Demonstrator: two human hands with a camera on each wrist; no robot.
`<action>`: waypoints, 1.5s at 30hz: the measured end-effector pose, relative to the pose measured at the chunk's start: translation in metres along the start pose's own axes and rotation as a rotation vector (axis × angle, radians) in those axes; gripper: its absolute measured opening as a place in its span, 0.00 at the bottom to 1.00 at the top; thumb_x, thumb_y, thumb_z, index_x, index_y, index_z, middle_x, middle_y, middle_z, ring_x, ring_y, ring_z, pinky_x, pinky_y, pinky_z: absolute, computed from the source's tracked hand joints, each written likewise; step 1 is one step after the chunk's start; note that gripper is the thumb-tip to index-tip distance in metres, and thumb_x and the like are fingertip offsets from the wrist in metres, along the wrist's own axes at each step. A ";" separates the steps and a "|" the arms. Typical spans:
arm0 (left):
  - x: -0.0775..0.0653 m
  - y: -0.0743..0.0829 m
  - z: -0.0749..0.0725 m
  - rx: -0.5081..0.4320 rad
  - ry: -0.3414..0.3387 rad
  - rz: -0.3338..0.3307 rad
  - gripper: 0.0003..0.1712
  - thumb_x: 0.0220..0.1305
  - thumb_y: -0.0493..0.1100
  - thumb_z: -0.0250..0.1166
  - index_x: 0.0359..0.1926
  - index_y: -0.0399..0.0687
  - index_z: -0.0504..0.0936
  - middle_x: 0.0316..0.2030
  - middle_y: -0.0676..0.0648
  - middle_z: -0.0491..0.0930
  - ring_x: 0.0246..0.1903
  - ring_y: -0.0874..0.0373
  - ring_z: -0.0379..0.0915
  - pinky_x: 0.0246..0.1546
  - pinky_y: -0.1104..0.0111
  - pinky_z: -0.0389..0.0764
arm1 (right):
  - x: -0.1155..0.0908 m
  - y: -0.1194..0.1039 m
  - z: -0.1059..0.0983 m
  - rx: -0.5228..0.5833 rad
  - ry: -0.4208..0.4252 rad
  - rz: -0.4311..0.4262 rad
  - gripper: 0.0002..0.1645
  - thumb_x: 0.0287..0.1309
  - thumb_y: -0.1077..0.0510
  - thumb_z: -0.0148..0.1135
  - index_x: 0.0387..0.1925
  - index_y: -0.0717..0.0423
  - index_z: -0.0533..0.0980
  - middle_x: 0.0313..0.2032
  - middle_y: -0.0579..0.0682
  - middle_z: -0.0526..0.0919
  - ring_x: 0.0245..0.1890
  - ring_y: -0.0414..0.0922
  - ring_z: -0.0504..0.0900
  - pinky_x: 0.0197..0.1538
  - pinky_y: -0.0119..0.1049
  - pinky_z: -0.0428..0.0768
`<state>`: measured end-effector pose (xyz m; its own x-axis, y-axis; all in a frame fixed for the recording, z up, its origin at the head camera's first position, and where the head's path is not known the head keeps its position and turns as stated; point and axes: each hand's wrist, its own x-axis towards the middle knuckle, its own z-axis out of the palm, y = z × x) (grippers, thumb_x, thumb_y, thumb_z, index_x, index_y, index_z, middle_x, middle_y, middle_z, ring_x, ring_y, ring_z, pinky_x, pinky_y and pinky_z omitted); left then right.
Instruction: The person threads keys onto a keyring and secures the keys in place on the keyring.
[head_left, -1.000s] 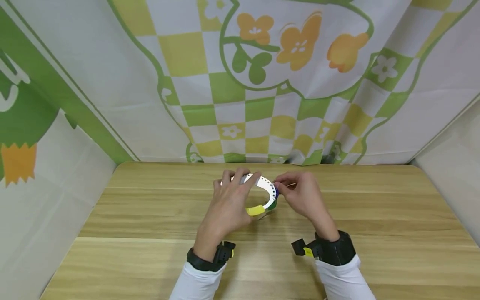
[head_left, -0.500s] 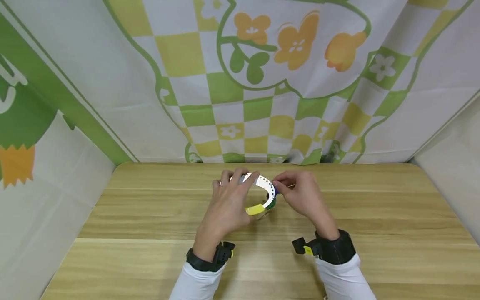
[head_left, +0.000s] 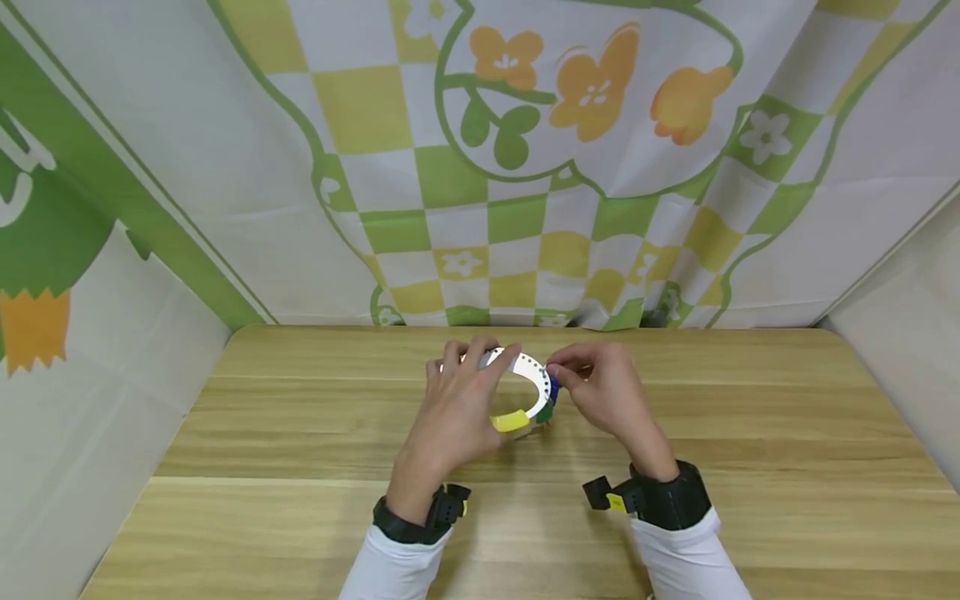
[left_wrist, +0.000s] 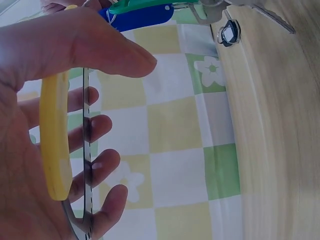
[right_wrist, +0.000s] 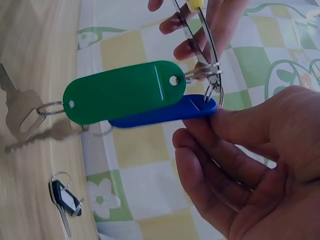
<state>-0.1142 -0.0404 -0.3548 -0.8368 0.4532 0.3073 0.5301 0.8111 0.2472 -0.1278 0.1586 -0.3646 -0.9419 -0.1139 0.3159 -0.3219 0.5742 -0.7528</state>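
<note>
A large flat metal key ring [head_left: 534,372] with a row of holes and a yellow grip [head_left: 512,421] is held in my left hand [head_left: 453,408]. The thumb and fingers lie on either side of it in the left wrist view. On the ring's right side hang a green key tag [right_wrist: 120,92] and a blue key tag [right_wrist: 162,113], with keys [right_wrist: 25,112] on small loops at their far ends. My right hand [head_left: 611,387] pinches the blue tag's end near its small loop at the ring, between thumb and index finger. The green tag partly covers the blue one.
A black key tag [right_wrist: 65,196] with a key lies on the wooden table [head_left: 300,433], near its back edge. Behind the table hangs a checked, flowered curtain [head_left: 517,217]. Black camera straps [head_left: 678,497] circle both wrists.
Both hands keep almost the same place. At the ring's right side, the blue tag and the hanging keys have shifted slightly.
</note>
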 end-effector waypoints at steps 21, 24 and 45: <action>0.000 0.001 0.000 -0.037 0.004 -0.017 0.58 0.23 0.51 0.78 0.64 0.60 0.65 0.58 0.49 0.63 0.54 0.47 0.57 0.45 0.51 0.61 | 0.000 0.002 -0.002 0.083 -0.026 0.029 0.02 0.51 0.61 0.63 0.29 0.54 0.81 0.24 0.43 0.81 0.26 0.46 0.81 0.29 0.35 0.75; 0.000 0.001 0.000 -0.040 0.008 -0.008 0.57 0.24 0.52 0.78 0.64 0.59 0.66 0.57 0.49 0.63 0.53 0.46 0.58 0.45 0.50 0.61 | -0.001 0.001 -0.001 0.044 -0.003 -0.007 0.03 0.52 0.61 0.63 0.29 0.52 0.81 0.25 0.42 0.81 0.26 0.41 0.81 0.30 0.34 0.76; -0.001 -0.002 -0.002 -0.071 0.027 -0.029 0.55 0.26 0.56 0.77 0.64 0.61 0.66 0.58 0.50 0.64 0.52 0.49 0.58 0.43 0.54 0.62 | 0.002 0.006 0.005 0.140 -0.010 -0.028 0.05 0.52 0.60 0.63 0.33 0.51 0.81 0.29 0.44 0.82 0.28 0.43 0.82 0.33 0.34 0.76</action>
<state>-0.1142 -0.0430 -0.3539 -0.8483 0.4193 0.3233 0.5151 0.7948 0.3208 -0.1317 0.1580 -0.3715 -0.9330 -0.1371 0.3327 -0.3578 0.4517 -0.8173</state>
